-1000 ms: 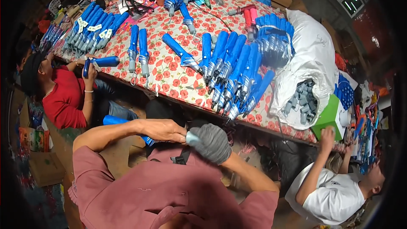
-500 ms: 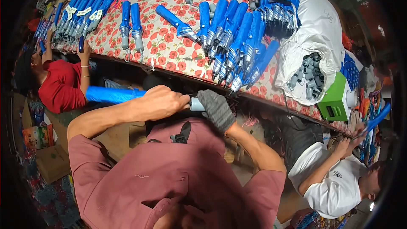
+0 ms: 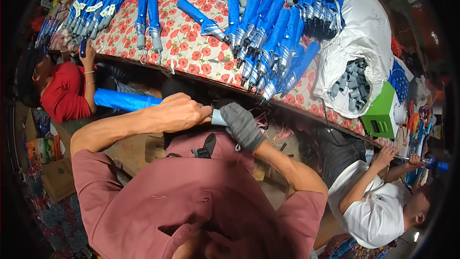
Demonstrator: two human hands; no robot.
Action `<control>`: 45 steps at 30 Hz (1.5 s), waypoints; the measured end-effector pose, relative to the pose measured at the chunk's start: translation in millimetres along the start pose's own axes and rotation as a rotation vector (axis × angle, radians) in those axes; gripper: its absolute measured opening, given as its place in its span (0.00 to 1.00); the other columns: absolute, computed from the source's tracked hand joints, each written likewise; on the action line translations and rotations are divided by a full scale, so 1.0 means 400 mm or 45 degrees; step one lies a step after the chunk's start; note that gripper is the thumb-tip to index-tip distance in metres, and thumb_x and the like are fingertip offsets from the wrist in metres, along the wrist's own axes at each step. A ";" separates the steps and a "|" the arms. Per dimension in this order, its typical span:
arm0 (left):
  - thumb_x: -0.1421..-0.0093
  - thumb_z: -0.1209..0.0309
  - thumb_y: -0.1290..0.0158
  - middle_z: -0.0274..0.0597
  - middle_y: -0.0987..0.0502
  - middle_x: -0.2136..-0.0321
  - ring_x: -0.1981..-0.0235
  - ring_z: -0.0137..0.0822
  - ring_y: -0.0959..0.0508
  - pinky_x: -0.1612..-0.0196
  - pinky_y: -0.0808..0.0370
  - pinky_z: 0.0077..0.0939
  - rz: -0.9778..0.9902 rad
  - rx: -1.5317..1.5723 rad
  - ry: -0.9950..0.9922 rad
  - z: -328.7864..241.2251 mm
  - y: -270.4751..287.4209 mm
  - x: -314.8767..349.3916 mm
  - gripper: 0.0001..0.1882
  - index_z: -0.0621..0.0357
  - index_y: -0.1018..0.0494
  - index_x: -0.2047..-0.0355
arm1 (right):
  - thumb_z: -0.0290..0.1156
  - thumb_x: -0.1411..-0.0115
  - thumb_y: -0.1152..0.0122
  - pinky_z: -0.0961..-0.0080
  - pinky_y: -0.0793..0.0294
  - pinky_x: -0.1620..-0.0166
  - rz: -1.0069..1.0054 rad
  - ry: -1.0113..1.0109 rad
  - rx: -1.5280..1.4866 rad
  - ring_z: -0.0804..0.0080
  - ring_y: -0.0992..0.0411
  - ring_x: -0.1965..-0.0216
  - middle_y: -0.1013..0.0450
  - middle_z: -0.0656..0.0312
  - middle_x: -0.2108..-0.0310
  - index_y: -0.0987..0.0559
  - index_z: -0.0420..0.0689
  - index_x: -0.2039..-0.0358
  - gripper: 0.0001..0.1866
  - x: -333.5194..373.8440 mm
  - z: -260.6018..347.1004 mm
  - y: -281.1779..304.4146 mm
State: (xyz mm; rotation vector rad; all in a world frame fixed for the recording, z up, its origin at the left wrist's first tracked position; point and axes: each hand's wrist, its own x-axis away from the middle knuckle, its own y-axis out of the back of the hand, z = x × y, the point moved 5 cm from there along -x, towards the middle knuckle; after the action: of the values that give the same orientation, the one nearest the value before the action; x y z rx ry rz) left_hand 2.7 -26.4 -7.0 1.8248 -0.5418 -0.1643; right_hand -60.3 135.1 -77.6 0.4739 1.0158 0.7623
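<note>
Above my lap, my bare left hand (image 3: pixel 182 111) is wrapped round a folded blue umbrella (image 3: pixel 125 100), whose covered end points left. On my right hand (image 3: pixel 241 125) is a dark grey knitted glove, closed round a light grey handle (image 3: pixel 218 117) at the umbrella's other end. Only a short stretch of the handle shows between my hands; the glove hides the remainder. A small loop hangs below the glove. On the flowered tabletop beyond my hands lies a pile of folded blue umbrellas (image 3: pixel 261 24), their dark tips toward me, with no grey handles visible on these ends.
The table edge (image 3: pixel 191 80) runs just beyond my hands. A white sack (image 3: pixel 330 98) of grey handles (image 3: pixel 352 86) lies at the right, beside a green box (image 3: pixel 379 112). A red-shirted person (image 3: pixel 67 93) sits left; a white-shirted person (image 3: pixel 371 204) holds an umbrella at right.
My hands and the umbrella shift slightly left, and my gloved hand tilts a little downward. At right, the co-worker's hands have moved apart along an umbrella shaft. The red-shirted person has moved slightly.
</note>
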 end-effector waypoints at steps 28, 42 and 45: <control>0.35 0.60 0.44 0.47 0.20 0.78 0.77 0.54 0.20 0.73 0.27 0.42 0.045 0.654 0.351 0.119 -0.056 0.011 0.14 0.58 0.29 0.63 | 0.43 0.37 0.35 0.64 0.22 0.59 0.144 -0.614 -0.342 0.57 0.22 0.64 0.22 0.55 0.58 0.22 0.45 0.49 0.20 -0.070 -0.100 0.011; 0.40 0.65 0.46 0.35 0.26 0.70 0.64 0.37 0.25 0.53 0.30 0.36 -0.290 -0.773 -0.117 0.414 -0.065 -0.092 0.06 0.47 0.29 0.64 | 0.49 0.40 0.33 0.63 0.23 0.50 0.487 -1.103 -0.371 0.53 0.23 0.53 0.24 0.51 0.51 0.36 0.45 0.33 0.39 0.081 -0.110 -0.166; 0.40 0.66 0.47 0.36 0.27 0.67 0.63 0.38 0.26 0.51 0.31 0.37 -0.304 -0.908 -0.130 0.548 -0.030 -0.116 0.09 0.46 0.29 0.59 | 0.42 0.39 0.33 0.65 0.23 0.50 0.594 -1.371 -0.628 0.54 0.23 0.54 0.23 0.53 0.53 0.30 0.44 0.37 0.32 0.176 -0.159 -0.173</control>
State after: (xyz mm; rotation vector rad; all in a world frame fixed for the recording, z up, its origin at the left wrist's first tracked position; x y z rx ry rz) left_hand -117.7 -193.5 -96.4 1.1779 -0.2769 -0.5426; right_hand -71.2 143.7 -194.4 0.5853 -0.3019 0.9553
